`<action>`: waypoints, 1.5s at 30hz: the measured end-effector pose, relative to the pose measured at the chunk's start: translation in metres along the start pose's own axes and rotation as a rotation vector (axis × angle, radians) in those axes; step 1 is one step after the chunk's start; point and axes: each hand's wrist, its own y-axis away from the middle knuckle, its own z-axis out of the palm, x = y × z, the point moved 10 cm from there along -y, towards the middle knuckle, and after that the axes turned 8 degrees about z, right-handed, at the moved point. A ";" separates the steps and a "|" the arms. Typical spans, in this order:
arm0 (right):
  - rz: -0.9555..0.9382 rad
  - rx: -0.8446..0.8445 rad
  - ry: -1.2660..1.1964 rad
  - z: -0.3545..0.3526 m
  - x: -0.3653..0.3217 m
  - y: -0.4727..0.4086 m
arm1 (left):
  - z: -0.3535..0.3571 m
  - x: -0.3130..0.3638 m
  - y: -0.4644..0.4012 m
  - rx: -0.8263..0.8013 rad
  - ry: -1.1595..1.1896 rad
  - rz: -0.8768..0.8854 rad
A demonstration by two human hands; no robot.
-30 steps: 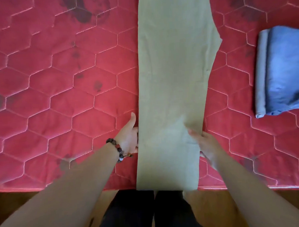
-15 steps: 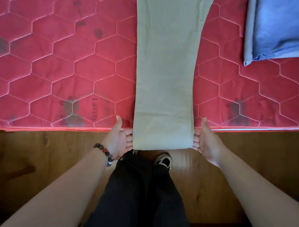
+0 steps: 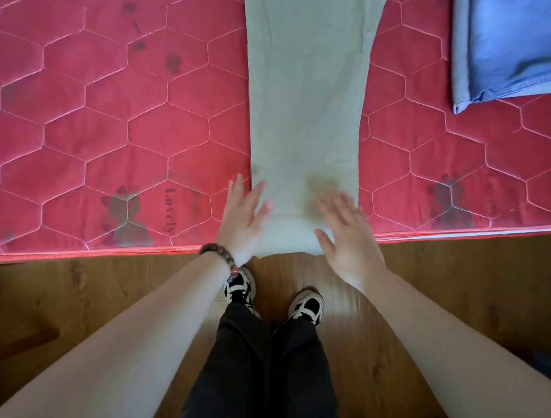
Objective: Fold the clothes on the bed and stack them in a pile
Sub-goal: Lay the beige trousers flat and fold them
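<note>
Item: pale green trousers [image 3: 308, 112], already doubled leg on leg, laid flat on the red quilted bed [image 3: 107, 137]. The long axis runs straight away from the near bed edge toward the far side, and the top end is cut off by the frame. The hem end overhangs that near edge slightly, just above the wooden floor [image 3: 461, 295].

Left hand [image 3: 243, 219]: placed at the left side of the hem end, with its fingers [image 3: 254, 194] straight and spread, lying partly on the cloth and partly on the bed. Nothing is gripped.

Right hand [image 3: 348, 237]: placed over the right corner of the hem end, fingers extended and parted (blurred, so contact with the cloth cannot be told for certain). Nothing is gripped.

Relation for the coming move: the hem end lies directly under and between both hands, equally near to each, and the rest of the trousers extends away from them. A fold is judged likely to be made along that axis, the hem being carried away from the near edge toward the waist.

Also recorded: a folded blue garment [image 3: 510, 37] well to the right of the trousers, apart from them, taken to be the start of the pile. A beaded bracelet [image 3: 218, 255] is worn on the left wrist.
</note>
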 end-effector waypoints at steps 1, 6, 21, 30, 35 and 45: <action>-0.065 -0.047 0.124 0.011 -0.012 -0.007 | 0.013 0.002 -0.004 -0.075 -0.160 0.031; -0.136 -0.149 0.488 0.049 -0.004 -0.014 | 0.067 -0.005 0.005 -0.212 -0.780 0.169; 0.700 0.167 -0.652 0.017 0.074 0.037 | 0.026 -0.012 0.059 0.363 -0.011 -0.171; 0.784 0.136 -0.719 0.023 0.093 0.024 | 0.017 -0.040 0.039 0.425 0.253 -0.410; 0.720 0.119 -0.753 0.021 0.092 0.023 | 0.023 -0.046 0.033 0.298 0.173 -0.415; 0.664 0.048 -0.694 0.021 0.098 0.017 | 0.017 -0.052 0.027 0.295 0.077 -0.447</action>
